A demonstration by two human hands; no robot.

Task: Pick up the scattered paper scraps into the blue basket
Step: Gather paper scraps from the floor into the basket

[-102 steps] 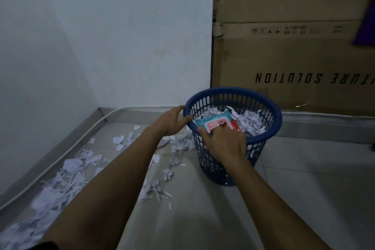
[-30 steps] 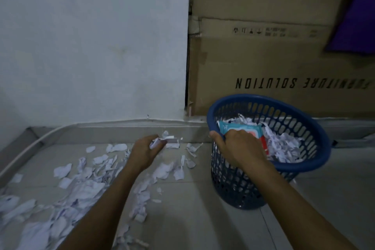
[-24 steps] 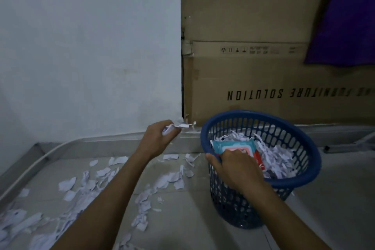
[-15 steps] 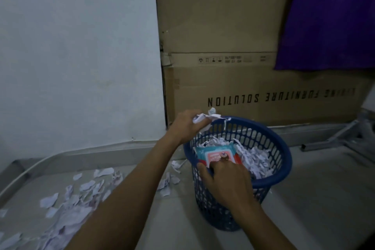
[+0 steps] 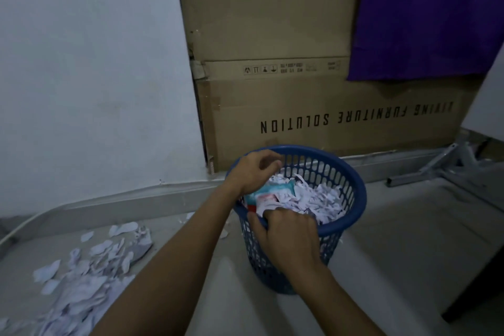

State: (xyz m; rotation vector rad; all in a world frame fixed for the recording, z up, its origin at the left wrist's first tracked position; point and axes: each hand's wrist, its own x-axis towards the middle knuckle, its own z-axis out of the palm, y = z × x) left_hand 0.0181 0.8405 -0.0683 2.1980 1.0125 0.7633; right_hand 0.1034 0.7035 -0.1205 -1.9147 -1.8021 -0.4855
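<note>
Cardboard makes up the biggest thing we see: a flat brown carton [image 5: 327,95] with matte faces and upside-down black lettering, leaning against the pale plastered wall [image 5: 90,68]. Draped over its upper right is a purple cloth [image 5: 425,13], smooth and sheetlike. Below runs the floor [image 5: 409,232], pale glossy tile with a grey skirting strip along the wall.

Next comes the blue basket [image 5: 351,215], round moulded plastic with a thick rolled rim and lattice-holed walls tapering toward the base. It stands upright on the floor in front of the carton, its mouth facing up, and we see it well filled with torn white paper [image 5: 319,199] and a teal, red and white packet [image 5: 278,191] lying roughly flat among it.

On the floor to the left lies a loose drift of paper scraps [image 5: 90,275], thin, ragged and irregular, stretching from near the skirting toward the lower left corner.

Our right hand [image 5: 289,234] grips the basket's near rim, fingers curled inside and thumb on the outer wall. Our left hand [image 5: 256,169] hangs over the far left rim, fingers loosely bent above the paper; we cannot tell whether they pinch anything.
</note>
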